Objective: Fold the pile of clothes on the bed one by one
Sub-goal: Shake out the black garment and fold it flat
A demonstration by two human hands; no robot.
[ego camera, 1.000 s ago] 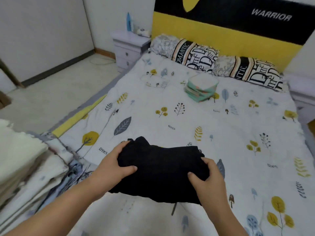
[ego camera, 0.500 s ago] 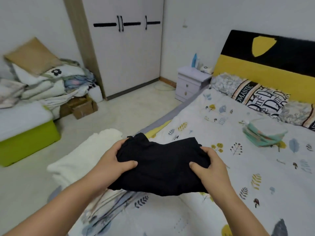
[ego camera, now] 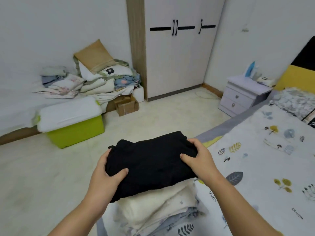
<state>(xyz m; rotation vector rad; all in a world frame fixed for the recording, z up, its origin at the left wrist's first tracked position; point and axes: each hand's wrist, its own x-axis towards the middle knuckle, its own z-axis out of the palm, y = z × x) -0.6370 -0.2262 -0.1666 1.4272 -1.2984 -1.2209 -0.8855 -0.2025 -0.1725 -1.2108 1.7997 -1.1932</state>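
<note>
Head view looks down at a folded black garment (ego camera: 151, 165) held between two hands over the near corner of the bed (ego camera: 265, 169). The left hand (ego camera: 105, 174) grips the garment's left end, thumb lying on top of the cloth and the fingers (ego camera: 104, 156) curled round the far edge. The right hand (ego camera: 198, 157) grips the right end in the same way, thumb on top and fingers wrapped over the far corner. The garment lies tilted, its right end farther from the camera than its left. Its underside meets the top of a stack of folded clothes (ego camera: 158, 206), whose uppermost piece is cream and whose lower layers are pale grey and patterned; whether the garment's weight already rests on the stack cannot be told. The stack sits on the bed's corner, on a white sheet printed with leaves and small trees.

Beyond the bed, on the floor, stands a lime-green storage box (ego camera: 75, 132) with a white lid. Behind it a heap of bedding (ego camera: 95, 80) leans against the wall, with an open cardboard box (ego camera: 127, 105) just beside it. A white wardrobe (ego camera: 179, 53) with black handles fills the far wall. To its right a pale bedside cabinet (ego camera: 242, 97) with two drawers stands beside the bed's head, carrying bottles on top. A patterned pillow (ego camera: 296, 101) lies at the bed's head, below a yellow and black headboard (ego camera: 298, 74).
</note>
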